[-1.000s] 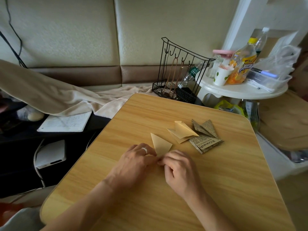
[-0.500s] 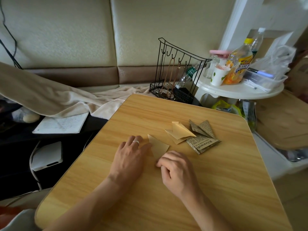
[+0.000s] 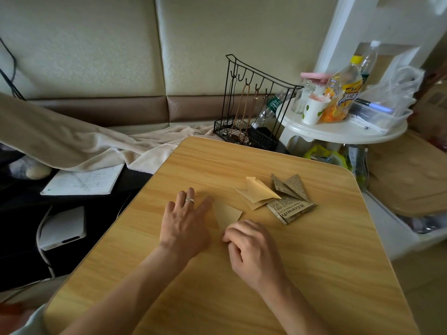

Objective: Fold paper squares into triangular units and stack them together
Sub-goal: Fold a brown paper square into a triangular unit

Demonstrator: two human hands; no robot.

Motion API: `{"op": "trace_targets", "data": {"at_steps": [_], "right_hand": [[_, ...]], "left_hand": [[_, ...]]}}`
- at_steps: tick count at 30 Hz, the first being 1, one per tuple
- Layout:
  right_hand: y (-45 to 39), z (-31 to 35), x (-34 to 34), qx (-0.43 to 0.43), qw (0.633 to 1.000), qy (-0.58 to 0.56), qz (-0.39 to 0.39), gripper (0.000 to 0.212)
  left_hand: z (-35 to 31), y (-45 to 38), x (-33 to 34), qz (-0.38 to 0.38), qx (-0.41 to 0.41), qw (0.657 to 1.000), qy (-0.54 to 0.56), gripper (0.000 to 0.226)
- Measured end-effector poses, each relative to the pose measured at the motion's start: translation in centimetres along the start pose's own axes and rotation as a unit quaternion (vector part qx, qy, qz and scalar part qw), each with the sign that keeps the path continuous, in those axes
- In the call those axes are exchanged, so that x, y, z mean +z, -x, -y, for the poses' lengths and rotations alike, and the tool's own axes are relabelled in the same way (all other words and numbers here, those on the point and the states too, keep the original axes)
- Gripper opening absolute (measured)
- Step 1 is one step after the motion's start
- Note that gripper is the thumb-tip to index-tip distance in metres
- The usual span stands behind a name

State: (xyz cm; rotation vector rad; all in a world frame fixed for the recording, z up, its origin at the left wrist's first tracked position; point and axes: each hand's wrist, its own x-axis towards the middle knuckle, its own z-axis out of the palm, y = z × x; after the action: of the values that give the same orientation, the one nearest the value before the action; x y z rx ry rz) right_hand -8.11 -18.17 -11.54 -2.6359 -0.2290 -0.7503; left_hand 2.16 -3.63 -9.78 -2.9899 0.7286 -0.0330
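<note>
Since a second ago the left hand point(image 3: 185, 226) has slid off to the left and flattened, its fingers now spread on the wooden surface point(image 3: 314, 274) with the thumb edge just touching the tan paper piece point(image 3: 227, 213), while the right hand point(image 3: 251, 247) has stayed put, fingers curled, its fingertips on the near corner of that piece — whether it pinches or merely presses the paper cannot be told. The piece lies flat between the two hands, a folded shape whose long axis runs from the near corner up and away, tilted slightly left, its broad end toward the far right. At far left, off the surface, an open notebook point(image 3: 84, 181) lies below a beige blanket point(image 3: 72, 143), with a white box point(image 3: 64, 228) nearer. Right of the hands, well apart from them, rest folded tan units point(image 3: 256, 193), overlapping one another, and just beside them folded newsprint units point(image 3: 290, 209) — their points fan toward the right. Behind the surface stands a black wire rack point(image 3: 251, 105) with cords hanging from its hooks. Farther right a round white side table point(image 3: 338, 131) carries a paper cup point(image 3: 313, 110) with something pinkish in it, an orange drink bottle point(image 3: 341, 95), a jar with a pink lid point(image 3: 314, 77) and a clear plastic bin point(image 3: 387, 112) holding a pen and bags. Padded cream wall panels back the room.
</note>
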Motion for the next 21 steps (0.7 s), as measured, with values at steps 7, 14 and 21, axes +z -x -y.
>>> {"op": "trace_targets", "data": {"at_steps": [7, 14, 21], "right_hand": [[0.2, -0.3, 0.3, 0.092, 0.993, 0.07, -0.035, 0.026], [0.2, -0.3, 0.7, 0.116, 0.988, 0.099, -0.029, 0.027], [-0.1, -0.1, 0.5, 0.083, 0.992, 0.081, 0.053, 0.045]], "left_hand": [[0.5, 1.3, -0.6, -0.032, -0.027, 0.999, 0.002, 0.057], [0.4, 1.9, 0.1, -0.087, 0.147, 0.981, 0.093, 0.058], [1.0, 2.4, 0.2, -0.089, 0.179, 0.972, 0.126, 0.055]]}}
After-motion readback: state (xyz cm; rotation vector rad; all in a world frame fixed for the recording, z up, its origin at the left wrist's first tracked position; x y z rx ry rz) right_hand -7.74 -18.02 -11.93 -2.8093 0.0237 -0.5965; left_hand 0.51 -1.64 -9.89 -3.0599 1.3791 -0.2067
